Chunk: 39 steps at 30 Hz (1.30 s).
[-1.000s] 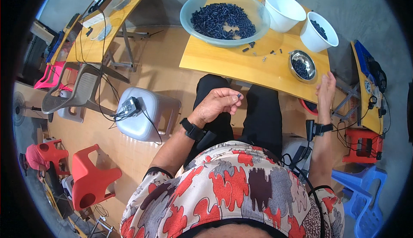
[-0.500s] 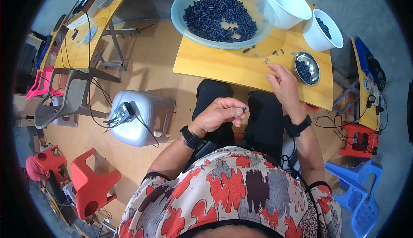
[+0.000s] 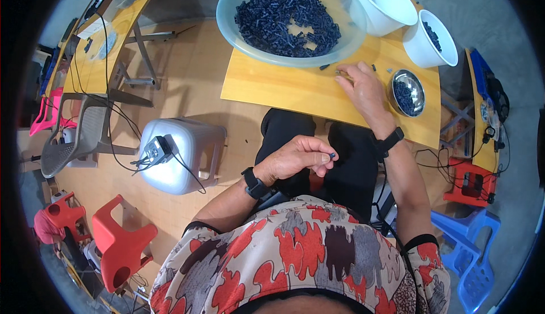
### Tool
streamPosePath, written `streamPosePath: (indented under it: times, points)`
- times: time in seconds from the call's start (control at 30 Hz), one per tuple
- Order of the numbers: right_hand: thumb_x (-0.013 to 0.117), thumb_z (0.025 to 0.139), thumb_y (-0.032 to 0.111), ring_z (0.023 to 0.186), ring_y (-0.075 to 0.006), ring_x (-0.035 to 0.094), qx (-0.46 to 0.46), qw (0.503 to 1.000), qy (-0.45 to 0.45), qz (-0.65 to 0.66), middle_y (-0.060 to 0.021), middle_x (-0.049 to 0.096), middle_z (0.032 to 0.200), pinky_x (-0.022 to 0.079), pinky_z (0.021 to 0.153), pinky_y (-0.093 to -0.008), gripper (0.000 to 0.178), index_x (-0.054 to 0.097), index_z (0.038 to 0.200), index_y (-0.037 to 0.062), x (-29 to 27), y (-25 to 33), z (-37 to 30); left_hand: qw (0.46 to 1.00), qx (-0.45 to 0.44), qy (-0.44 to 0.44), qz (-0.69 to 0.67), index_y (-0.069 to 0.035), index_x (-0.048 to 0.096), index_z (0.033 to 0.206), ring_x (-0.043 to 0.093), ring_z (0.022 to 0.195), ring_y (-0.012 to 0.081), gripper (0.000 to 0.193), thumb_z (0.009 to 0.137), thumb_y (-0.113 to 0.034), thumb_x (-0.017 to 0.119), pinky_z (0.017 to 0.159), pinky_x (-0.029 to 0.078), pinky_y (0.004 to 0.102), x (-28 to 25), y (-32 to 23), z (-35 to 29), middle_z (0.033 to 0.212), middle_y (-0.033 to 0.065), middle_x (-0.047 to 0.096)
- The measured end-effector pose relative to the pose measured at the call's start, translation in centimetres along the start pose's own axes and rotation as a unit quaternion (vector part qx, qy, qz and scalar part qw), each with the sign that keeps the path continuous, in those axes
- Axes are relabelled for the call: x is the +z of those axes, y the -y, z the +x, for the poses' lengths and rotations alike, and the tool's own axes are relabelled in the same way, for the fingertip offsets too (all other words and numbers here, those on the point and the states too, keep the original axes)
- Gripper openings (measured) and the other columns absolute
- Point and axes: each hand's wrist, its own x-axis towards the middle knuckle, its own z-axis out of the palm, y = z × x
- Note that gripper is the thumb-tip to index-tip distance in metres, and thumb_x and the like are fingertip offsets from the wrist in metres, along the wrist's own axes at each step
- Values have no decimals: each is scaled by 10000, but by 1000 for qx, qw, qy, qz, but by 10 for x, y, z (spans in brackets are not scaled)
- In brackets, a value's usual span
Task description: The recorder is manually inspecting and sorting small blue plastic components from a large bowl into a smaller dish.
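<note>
Above my lap, my left hand (image 3: 301, 158) pinches a small dark plastic piece (image 3: 332, 155) between thumb and fingertips. My right hand (image 3: 366, 89) reaches over the table's near part, thumb and forefinger drawn together at the tabletop; what lies between them is too small to name. Beside that hand, to its right, stands a round metal bowl (image 3: 419, 81) holding small dark pieces (image 3: 403, 97). Loose dark pieces (image 3: 324, 67) lie close to the fingertips. Beyond them sits a wide translucent basin (image 3: 352, 38) with a heap of short dark tubular pieces (image 3: 278, 21).
Two white tubs, one bare inside (image 3: 380, 4) and one with dark pieces (image 3: 417, 47), stand at the table's far right. Left of me is a grey stool (image 3: 181, 166) bearing a small cabled device (image 3: 157, 150). A blue chair (image 3: 474, 257) and red chair (image 3: 116, 240) flank me.
My right hand has moved left and farther onto the tabletop, its fingertips coming down among the loose bits. My left hand has shifted slightly right and down, still pinching the dark piece.
</note>
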Motion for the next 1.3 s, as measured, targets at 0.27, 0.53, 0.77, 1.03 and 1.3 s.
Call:
streamPosePath:
  times: [0.27,0.53,0.77,1.03,1.3]
  points:
    - [615,797,133,767,-296,588,-33,999,-21,26,-89,584,811,463,649,-396,73,626,848,82,9,-12,7,999,20,30,-38,17,605,1057,633,724,128,206,897,-109,570,693,527,243,0,2,7,900,83,646]
    - [572,795,100,795,-325,604,-25,995,23,90,-146,629,859,475,681,-401,166,636,943,62,3,-12,23,998,36,12,-45,-17,624,1026,620,681,99,171,895,-112,570,657,516,228,5,5,5,846,50,654]
    - [540,789,75,698,-298,590,-57,996,57,33,-151,604,759,458,661,-374,247,612,1019,18,7,-17,29,996,46,16,-68,-10,621,1029,623,689,108,172,891,-98,570,664,519,231,2,8,4,851,61,649]
    - [521,780,68,785,-314,617,36,991,100,81,-154,643,870,484,706,-380,260,634,1013,50,-11,-16,18,995,49,21,-81,-6,619,1034,623,686,119,179,889,-103,576,665,521,242,2,5,2,851,69,648]
    - [538,821,80,761,-311,612,-25,998,10,63,-152,629,840,480,677,-390,138,628,911,28,-9,-26,11,994,53,44,-87,9,608,1037,639,739,137,178,906,-99,554,701,528,247,-3,8,4,916,83,636]
